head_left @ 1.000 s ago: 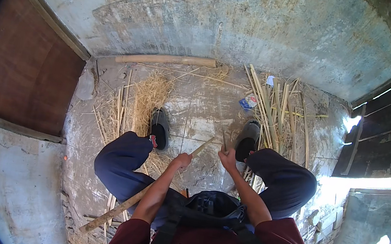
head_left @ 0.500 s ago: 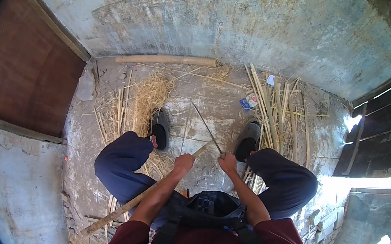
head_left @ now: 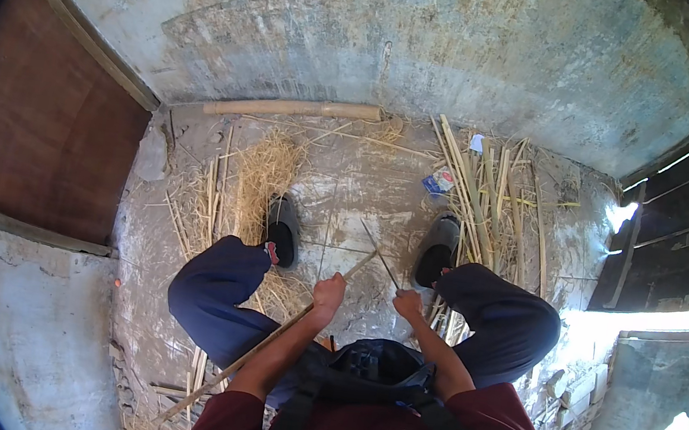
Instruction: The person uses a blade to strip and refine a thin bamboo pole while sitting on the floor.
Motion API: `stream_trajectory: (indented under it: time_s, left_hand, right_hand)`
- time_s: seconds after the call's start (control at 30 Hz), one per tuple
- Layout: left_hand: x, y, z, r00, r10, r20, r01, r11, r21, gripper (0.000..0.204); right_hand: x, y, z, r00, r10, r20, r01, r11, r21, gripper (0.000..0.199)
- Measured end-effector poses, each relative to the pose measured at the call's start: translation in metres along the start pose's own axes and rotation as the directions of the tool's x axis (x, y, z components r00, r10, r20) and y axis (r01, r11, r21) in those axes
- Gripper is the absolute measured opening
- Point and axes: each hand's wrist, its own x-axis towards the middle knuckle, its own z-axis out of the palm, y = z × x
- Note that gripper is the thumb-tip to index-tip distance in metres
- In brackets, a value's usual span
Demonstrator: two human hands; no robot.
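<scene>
Head view: left hand point(head_left: 328, 289) clenched around a long bamboo stick point(head_left: 257, 351), right hand point(head_left: 408, 303) gripping a thin dark blade point(head_left: 378, 256)

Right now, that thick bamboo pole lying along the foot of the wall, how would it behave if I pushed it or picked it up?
The bamboo pole looks round and lies free on the floor, so a push would probably roll it. It runs straight without sagging, so it is likely stiff. If it is hollow, as bamboo usually is, it may be light for its length.
</scene>
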Motion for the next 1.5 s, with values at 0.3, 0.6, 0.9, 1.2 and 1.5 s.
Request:
stream_trajectory:
  time_s: [0.3, 0.6, 0.9, 1.2, 1.5]
  left_hand:
    - [-0.006, -0.004, 0.012, 0.999, -0.006, -0.035, 0.007, 1.0, 0.03, 0.006]
    - [-0.004, 0.014, 0.004, 1.0, -0.001, 0.014, 0.0, 0.999, 0.046, 0.007]
    - [-0.01, -0.002, 0.005, 1.0, -0.027, -0.005, 0.027, 0.997, 0.076, 0.007]
    - [0.002, 0.02, -0.005, 1.0, 0.029, 0.008, -0.03, 0.997, 0.075, 0.006]
    - [-0.001, 0.015, -0.005, 1.0, 0.01, 0.021, -0.011, 0.997, 0.08, 0.007]
  right_hand:
    - [-0.001, -0.079, -0.057, 0.98, -0.131, -0.148, 0.192, 0.812, 0.551, 0.027]
    - [-0.004, 0.01, -0.009, 0.988, -0.148, -0.04, 0.151, 0.985, 0.08, 0.029]
    - [-0.005, -0.082, -0.043, 0.973, -0.141, -0.184, 0.22, 0.817, 0.533, 0.029]
    - [0.003, -0.002, -0.007, 0.989, -0.112, -0.099, 0.121, 0.988, 0.093, 0.03]
    - [-0.005, -0.065, -0.048, 0.965, -0.145, -0.217, 0.236, 0.84, 0.489, 0.025]
